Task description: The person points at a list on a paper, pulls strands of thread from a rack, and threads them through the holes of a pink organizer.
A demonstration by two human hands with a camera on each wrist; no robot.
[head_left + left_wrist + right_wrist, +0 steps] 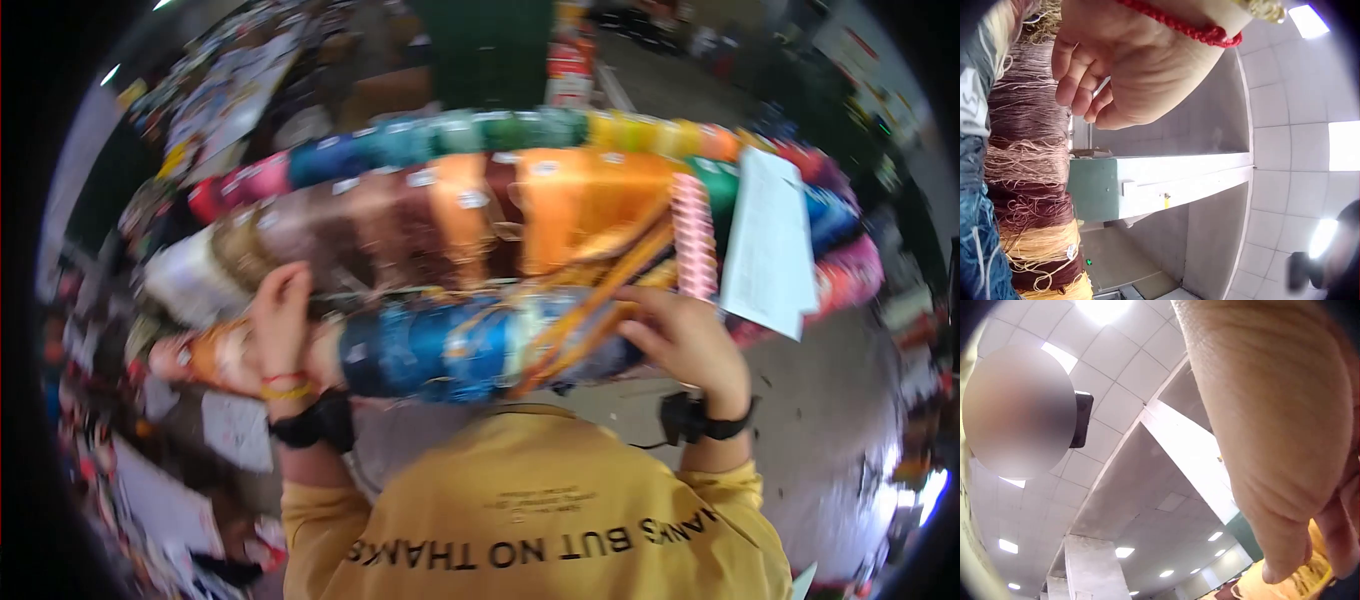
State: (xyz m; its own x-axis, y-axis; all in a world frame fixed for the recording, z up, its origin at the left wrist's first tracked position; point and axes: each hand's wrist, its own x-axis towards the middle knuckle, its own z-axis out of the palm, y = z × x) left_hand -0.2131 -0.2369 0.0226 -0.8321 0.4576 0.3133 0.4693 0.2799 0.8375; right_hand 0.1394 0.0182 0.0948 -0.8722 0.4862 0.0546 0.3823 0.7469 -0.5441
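Skeins of thread lie in long rows by colour, blurred in the head view. My left hand [283, 325] is over the pale and brown skeins [300, 235] at the left, fingers bent; in the left wrist view the hand [1141, 69] holds nothing, beside mauve thread [1029, 100]. My right hand [690, 340] is at loose orange strands [565, 350] lying across the blue skeins [430, 345]. Its thumb and fingers stand apart around the strands; in the right wrist view the hand [1272, 419] has orange thread [1313, 575] beyond its fingertips, contact unclear.
White sheets [768, 240] and a pink-and-white strip [694, 240] lie on the skeins at the right. Green, yellow and pink skeins [500, 130] form the far row. A paper [237, 430] is at the lower left. A red object [570, 75] stands beyond the rows.
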